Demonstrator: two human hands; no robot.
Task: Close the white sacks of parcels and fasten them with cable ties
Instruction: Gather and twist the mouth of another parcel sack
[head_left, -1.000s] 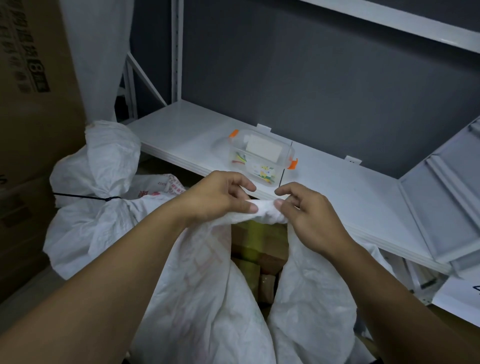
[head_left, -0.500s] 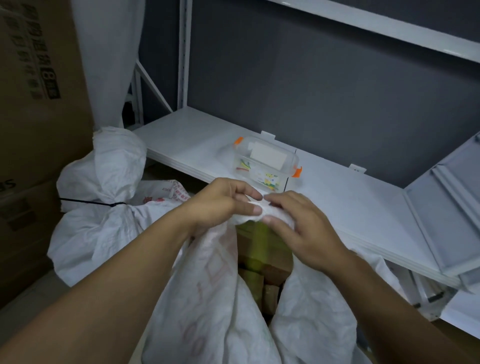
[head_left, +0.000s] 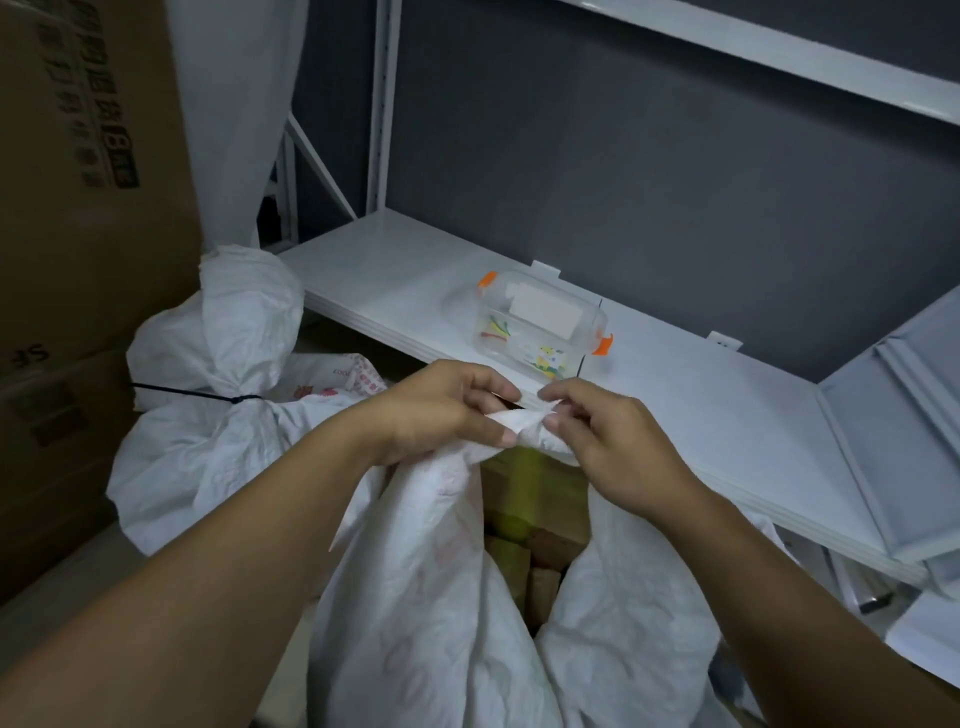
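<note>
Presently in hand: gathering the mouth of the open sack (head_left: 426, 597), lower centre of frame; not yet closed.
Left hand (head_left: 441, 410): fingers curled, thumb and forefinger pinching the bunched rim (head_left: 519, 431).
Right hand (head_left: 613, 441): likewise pinching the rim, just beside the left.
Gap: parcels (head_left: 530, 499) visible below the pinch.
Already fastened: tied sack (head_left: 208, 415), left of frame, black cable tie (head_left: 192, 393) round its neck.
Next, judged: bunch remaining rim into one neck, hold one-handed, fetch a tie. Possibly from clear box (head_left: 540, 332) on shelf (head_left: 727, 415); contents unclear.
</note>
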